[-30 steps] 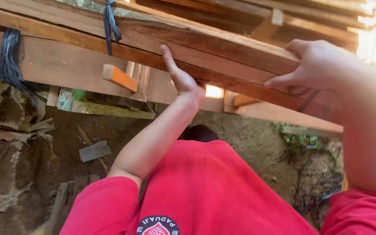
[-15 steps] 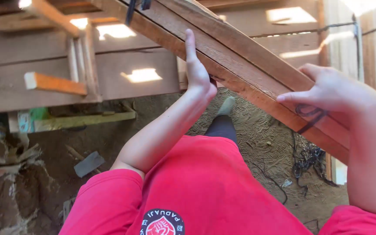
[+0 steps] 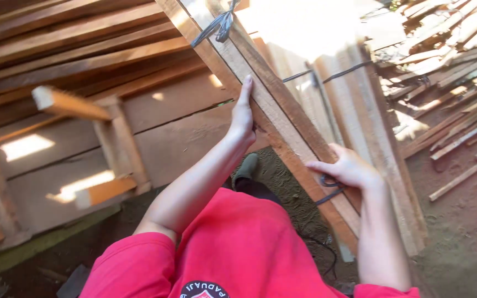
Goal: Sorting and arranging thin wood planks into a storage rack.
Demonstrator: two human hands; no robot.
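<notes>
Nearest the camera was one red shirt (image 3: 249, 248), its two short sleeves cut off by the lower frame edge, and its round chest emblem only half in view. One green boot toe (image 3: 247, 165) showed beyond the shirt, on the dirt under the plank bundle; the second foot was hidden.

The plank bundle (image 3: 282, 127) ran diagonally from the upper centre of the frame down toward the lower right. It appeared to hold two or three boards stacked flat; the exact count could not be made out. Two dark straps bound it: one upper strap (image 3: 216, 26) knotted near the top, one lower strap (image 3: 329, 190) near the bottom end.

The left hand (image 3: 243, 113) lay flat against the bundle's left edge, fingers straight and together, pressing the wood rather than wrapped around it. The right hand (image 3: 348, 168) rested on the bundle's lower part, at the lower strap, fingers curled over the top face, forefinger extended; whether they hooked the strap could not be told.

Left of the bundle stood one wooden wall (image 3: 178, 127) of broad horizontal boards, with two short orange-ended offcuts (image 3: 67, 104) projecting, both blurred. Just right of the bundle, upright boards (image 3: 354, 110) leaned, tied with dark wire; their tops were lost in glare. Farther right of the bundle, a scattered heap of loose laths (image 3: 454, 83) lay on the earth, too many and too blurred to count.
</notes>
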